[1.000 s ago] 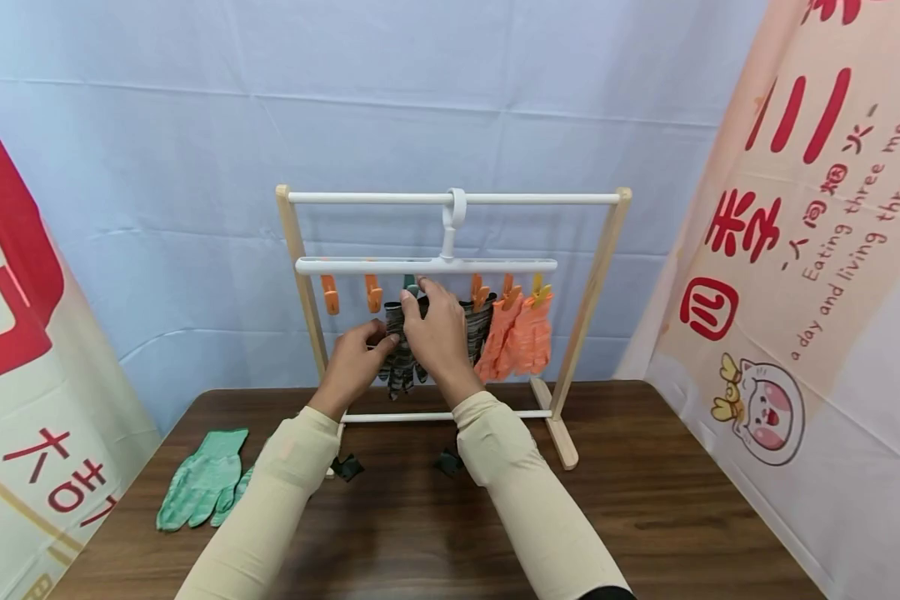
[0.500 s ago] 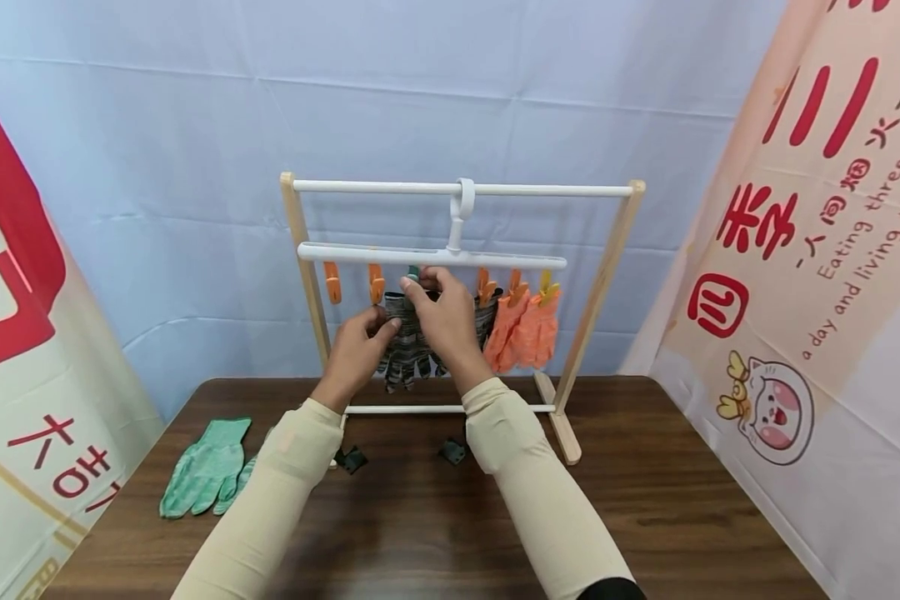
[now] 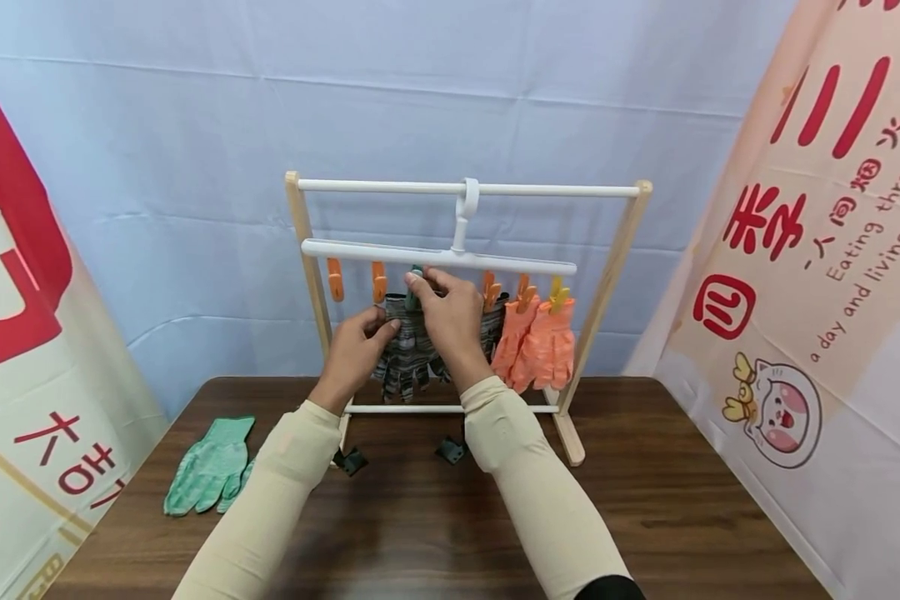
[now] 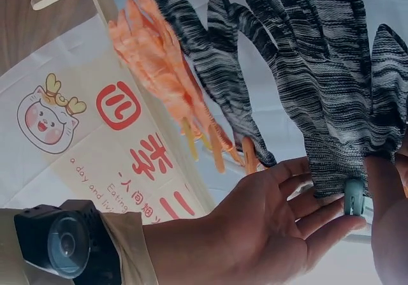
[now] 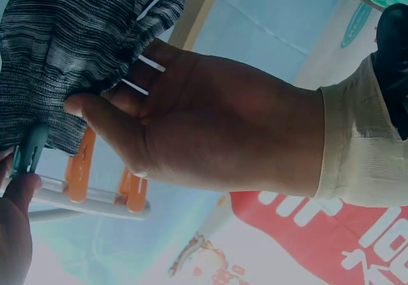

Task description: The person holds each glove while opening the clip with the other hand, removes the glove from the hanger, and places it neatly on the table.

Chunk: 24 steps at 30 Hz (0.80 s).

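My right hand [image 3: 452, 312] pinches a green clothespin [image 4: 354, 197] between thumb and fingers. The clothespin hangs from the white hanger [image 3: 390, 252] and overlaps the cuff of a black-and-grey striped knit glove [image 3: 399, 358]. With thumb and fingers, my left hand [image 5: 210, 116] grips that cuff near its outer edge. The glove hangs fingers down; the head view hides part of it behind my right hand. A second striped glove [image 4: 220, 62] hangs to its right from an orange clothespin [image 3: 491, 292]. Orange gloves [image 3: 547, 346] hang farther right, under orange and yellow clothespins.
Two orange clothespins [image 3: 378, 282] hang at the hanger's left without gloves. A wooden-sided rack [image 3: 607, 283] bears the hanger on its top bar. Green gloves [image 3: 210, 467] lie on the brown table [image 3: 667, 500] at left, partly behind my left sleeve.
My right hand has brought the green clothespin lower over the cuff. The hanger now tilts, its right end lower, and the orange gloves have swung. My left hand keeps its grip.
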Each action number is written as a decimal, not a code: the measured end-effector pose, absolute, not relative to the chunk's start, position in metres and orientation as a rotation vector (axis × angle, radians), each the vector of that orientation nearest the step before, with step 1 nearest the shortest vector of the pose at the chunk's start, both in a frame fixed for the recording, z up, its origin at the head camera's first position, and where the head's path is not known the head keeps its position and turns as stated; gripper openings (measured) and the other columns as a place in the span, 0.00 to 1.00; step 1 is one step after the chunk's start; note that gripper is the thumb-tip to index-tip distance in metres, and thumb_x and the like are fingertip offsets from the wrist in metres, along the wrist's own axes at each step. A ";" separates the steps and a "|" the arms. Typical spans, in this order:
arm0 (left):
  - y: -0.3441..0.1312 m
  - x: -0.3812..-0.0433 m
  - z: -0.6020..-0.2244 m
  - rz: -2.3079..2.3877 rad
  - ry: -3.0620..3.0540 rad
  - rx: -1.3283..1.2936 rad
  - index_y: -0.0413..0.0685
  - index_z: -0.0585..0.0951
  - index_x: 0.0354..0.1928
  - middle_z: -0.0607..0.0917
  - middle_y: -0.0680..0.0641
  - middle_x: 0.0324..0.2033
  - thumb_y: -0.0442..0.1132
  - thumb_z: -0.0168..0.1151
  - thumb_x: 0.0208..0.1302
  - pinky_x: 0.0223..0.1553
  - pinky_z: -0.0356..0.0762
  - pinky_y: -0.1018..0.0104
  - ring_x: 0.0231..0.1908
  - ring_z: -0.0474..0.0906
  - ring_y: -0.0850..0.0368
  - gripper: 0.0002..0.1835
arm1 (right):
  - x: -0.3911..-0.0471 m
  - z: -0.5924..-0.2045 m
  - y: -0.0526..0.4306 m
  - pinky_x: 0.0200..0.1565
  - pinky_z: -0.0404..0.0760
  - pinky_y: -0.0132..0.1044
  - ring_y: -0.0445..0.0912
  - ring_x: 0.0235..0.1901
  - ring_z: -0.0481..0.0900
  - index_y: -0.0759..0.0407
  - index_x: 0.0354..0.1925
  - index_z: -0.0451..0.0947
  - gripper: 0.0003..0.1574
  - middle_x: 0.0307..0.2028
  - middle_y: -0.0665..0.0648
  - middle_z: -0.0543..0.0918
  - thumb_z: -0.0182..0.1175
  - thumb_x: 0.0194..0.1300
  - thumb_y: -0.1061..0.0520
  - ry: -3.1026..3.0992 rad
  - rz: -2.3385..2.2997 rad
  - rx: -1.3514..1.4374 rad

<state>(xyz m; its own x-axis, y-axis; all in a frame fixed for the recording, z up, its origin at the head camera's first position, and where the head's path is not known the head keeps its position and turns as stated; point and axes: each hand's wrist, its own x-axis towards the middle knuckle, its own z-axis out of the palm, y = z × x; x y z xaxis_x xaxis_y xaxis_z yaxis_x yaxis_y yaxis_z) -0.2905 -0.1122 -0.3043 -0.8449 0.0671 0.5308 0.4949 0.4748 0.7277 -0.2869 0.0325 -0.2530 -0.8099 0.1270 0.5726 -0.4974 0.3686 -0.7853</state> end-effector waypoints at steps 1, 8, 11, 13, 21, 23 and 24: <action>-0.112 -0.290 -0.305 -1.333 -2.297 -0.466 0.50 0.74 0.29 0.70 0.48 0.18 0.47 0.54 0.65 0.26 0.62 0.61 0.21 0.65 0.52 0.11 | -0.287 -0.253 0.032 0.41 0.77 0.37 0.39 0.43 0.78 0.50 0.51 0.79 0.26 0.43 0.50 0.82 0.60 0.58 0.39 -2.074 1.478 0.307; -0.116 -0.289 -0.309 -1.315 -2.310 -0.473 0.50 0.73 0.28 0.67 0.49 0.17 0.48 0.54 0.65 0.25 0.60 0.62 0.20 0.63 0.52 0.11 | -0.289 -0.253 0.029 0.40 0.77 0.36 0.38 0.39 0.80 0.49 0.46 0.82 0.23 0.38 0.48 0.84 0.64 0.55 0.41 -2.009 1.543 0.220; -0.119 -0.288 -0.313 -1.346 -2.309 -0.490 0.49 0.70 0.26 0.64 0.48 0.16 0.48 0.54 0.66 0.24 0.59 0.62 0.18 0.60 0.52 0.14 | -0.289 -0.253 0.028 0.39 0.77 0.36 0.37 0.38 0.79 0.49 0.46 0.82 0.22 0.38 0.47 0.84 0.64 0.55 0.42 -1.993 1.554 0.215; -0.122 -0.287 -0.316 -1.365 -2.312 -0.496 0.49 0.68 0.25 0.62 0.48 0.16 0.48 0.54 0.66 0.24 0.58 0.62 0.18 0.58 0.52 0.15 | -0.288 -0.253 0.028 0.39 0.78 0.36 0.37 0.38 0.79 0.49 0.46 0.82 0.22 0.38 0.47 0.84 0.64 0.55 0.42 -1.988 1.554 0.221; -0.132 -0.281 -0.328 -1.394 -2.348 -0.504 0.46 0.61 0.23 0.56 0.48 0.16 0.45 0.53 0.66 0.24 0.56 0.62 0.17 0.54 0.52 0.18 | -0.287 -0.253 0.028 0.41 0.77 0.38 0.38 0.40 0.79 0.51 0.49 0.81 0.26 0.40 0.48 0.84 0.63 0.55 0.40 -1.999 1.555 0.228; -0.134 -0.278 -0.333 -1.395 -2.357 -0.497 0.46 0.62 0.23 0.57 0.48 0.16 0.45 0.53 0.66 0.24 0.57 0.62 0.17 0.54 0.52 0.18 | -0.288 -0.253 0.028 0.41 0.77 0.37 0.37 0.40 0.79 0.50 0.49 0.81 0.26 0.40 0.47 0.84 0.63 0.55 0.40 -2.006 1.558 0.222; -0.136 -0.277 -0.335 -1.399 -2.365 -0.488 0.46 0.62 0.23 0.57 0.48 0.16 0.45 0.54 0.66 0.24 0.57 0.62 0.17 0.55 0.52 0.18 | -0.288 -0.253 0.028 0.40 0.77 0.36 0.36 0.40 0.79 0.50 0.49 0.81 0.26 0.40 0.47 0.84 0.63 0.55 0.39 -2.007 1.563 0.218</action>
<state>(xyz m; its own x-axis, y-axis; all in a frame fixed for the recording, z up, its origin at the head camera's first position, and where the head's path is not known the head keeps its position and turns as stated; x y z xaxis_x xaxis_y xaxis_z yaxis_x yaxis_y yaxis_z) -0.2768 -0.1357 -0.3349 -0.8797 0.1153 0.4614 0.4599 0.4532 0.7636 -0.2881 0.0281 -0.2528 -0.8188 0.2166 0.5317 -0.4625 0.3000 -0.8343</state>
